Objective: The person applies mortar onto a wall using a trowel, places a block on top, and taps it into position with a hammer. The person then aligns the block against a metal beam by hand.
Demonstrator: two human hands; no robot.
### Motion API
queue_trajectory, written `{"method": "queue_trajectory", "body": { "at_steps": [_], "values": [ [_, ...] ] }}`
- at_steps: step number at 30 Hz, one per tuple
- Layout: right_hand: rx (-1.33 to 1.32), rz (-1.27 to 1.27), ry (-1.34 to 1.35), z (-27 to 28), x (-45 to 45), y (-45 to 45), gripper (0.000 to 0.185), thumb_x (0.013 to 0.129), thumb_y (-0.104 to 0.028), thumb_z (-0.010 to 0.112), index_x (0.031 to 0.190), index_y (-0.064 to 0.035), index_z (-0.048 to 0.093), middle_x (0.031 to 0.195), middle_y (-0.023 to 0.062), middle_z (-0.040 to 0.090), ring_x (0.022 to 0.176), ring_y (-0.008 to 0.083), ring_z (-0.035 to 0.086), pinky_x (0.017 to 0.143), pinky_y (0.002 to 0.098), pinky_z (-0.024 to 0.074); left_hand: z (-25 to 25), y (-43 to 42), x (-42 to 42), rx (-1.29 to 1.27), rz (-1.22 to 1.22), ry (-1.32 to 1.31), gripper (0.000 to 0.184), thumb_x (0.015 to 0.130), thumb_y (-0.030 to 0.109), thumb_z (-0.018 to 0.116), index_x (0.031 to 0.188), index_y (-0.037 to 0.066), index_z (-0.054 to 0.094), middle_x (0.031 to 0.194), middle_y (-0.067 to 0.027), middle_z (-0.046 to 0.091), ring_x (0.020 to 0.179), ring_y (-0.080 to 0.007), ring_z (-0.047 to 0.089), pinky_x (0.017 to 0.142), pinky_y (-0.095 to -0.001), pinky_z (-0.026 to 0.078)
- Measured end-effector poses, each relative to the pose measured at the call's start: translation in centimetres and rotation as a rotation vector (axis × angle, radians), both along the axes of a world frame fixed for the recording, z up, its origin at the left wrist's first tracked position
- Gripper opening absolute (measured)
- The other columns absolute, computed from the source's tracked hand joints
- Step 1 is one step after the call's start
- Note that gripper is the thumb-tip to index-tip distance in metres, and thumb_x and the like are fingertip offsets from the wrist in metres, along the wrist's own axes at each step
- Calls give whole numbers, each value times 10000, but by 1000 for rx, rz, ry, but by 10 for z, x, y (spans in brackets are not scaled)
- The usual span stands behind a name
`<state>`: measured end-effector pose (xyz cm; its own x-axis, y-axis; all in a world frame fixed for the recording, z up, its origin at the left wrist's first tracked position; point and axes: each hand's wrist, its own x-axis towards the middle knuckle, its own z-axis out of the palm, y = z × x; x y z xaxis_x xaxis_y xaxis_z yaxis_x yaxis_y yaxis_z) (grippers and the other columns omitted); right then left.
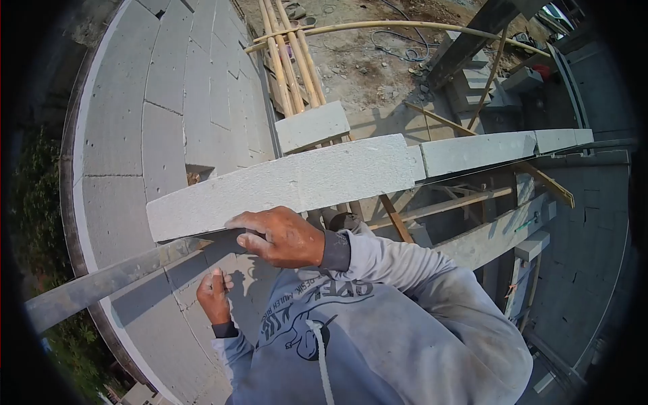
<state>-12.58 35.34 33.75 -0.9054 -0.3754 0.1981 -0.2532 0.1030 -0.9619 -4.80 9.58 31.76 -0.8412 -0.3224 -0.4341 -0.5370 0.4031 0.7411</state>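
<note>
A long, pale aerated concrete block (324,172) lies along the top of a narrow wall in front of me. My right hand (280,236) is at its near edge, thumb and forefinger curled against it. Lower and to the left is my left hand (214,297), its fingers curled in beside the block wall face. Whatever is in those fingers, if anything, is hidden. A long, flat grey bar (115,280) comes in from the left, its end just under the block's near left corner.
More pale blocks (479,152) continue the row rightward. A block wall (111,148) stands at left. Beyond the row, a short block (312,126) sits by bamboo poles (290,57). Timber braces (439,206) cross below at right. A dark post (472,47) rises near stacked blocks (472,88).
</note>
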Motion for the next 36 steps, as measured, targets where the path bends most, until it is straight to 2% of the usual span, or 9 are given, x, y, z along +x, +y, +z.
{"method": "queue_trajectory", "body": {
  "at_steps": [2,3,6,13,18,26,32,34,36],
  "values": [
    [-64,-144,-166,17,-5,42,269,839,-131,536,1067,8,575,827,177,638,685,230,647,635,327,507,20,31,-6,-16,-156,102,304,895,240,556,849,-55,616,718,-81,606,588,-132,573,574,-248,466],
    [-149,-328,-12,6,-6,46,186,818,-105,556,966,2,590,610,150,584,517,246,595,507,340,449,29,50,-16,-30,-258,168,287,895,231,556,865,-48,617,723,-81,607,598,-134,575,578,-249,467],
    [-250,-403,-94,17,-3,69,222,850,-136,536,1002,12,601,687,124,618,591,143,612,560,298,491,47,114,-57,-77,-502,437,237,888,190,559,952,-31,616,841,-113,624,782,-176,596,732,-292,471],
    [-286,-847,112,13,46,70,148,816,-102,563,905,11,594,717,184,607,643,333,611,581,369,472,35,208,-135,-76,-951,659,359,885,259,568,1155,22,559,1143,-139,572,1047,-271,543,895,-360,412],
    [-196,-1063,-2,-26,98,52,147,814,-109,566,922,-15,601,745,167,618,690,339,615,606,380,476,0,250,-139,-186,-1239,630,459,855,315,602,1198,19,529,1193,-166,538,1114,-312,496,956,-393,360],
    [10,-1325,-555,-106,231,4,168,835,-174,555,934,-48,607,779,169,625,725,338,610,651,383,473,-8,247,-138,-201,-1299,790,509,851,352,590,1230,22,509,1230,-191,511,1136,-325,481,981,-432,325],
    [376,-1422,-987,-196,351,-2,260,762,-240,584,896,-21,624,811,236,622,790,404,593,721,454,462,-20,241,-139,-431,-1299,852,553,867,434,530,1295,92,457,1284,-158,479,1206,-311,436,1024,-560,189],
    [453,-1406,-1058,-234,392,2,196,779,-193,586,871,-26,628,666,169,625,573,273,612,579,374,485,-18,241,-140,-462,-1304,869,554,864,438,530,1293,95,457,1305,-150,462,1234,-308,410,1028,-573,172],
    [177,-1479,-1163,-256,417,9,158,792,-161,574,852,-23,625,616,128,607,498,195,578,479,318,458,-14,234,-133,-403,-1280,914,526,860,399,548,1281,92,468,1308,-151,459,1241,-316,399,1037,-553,194]
  ]
}}
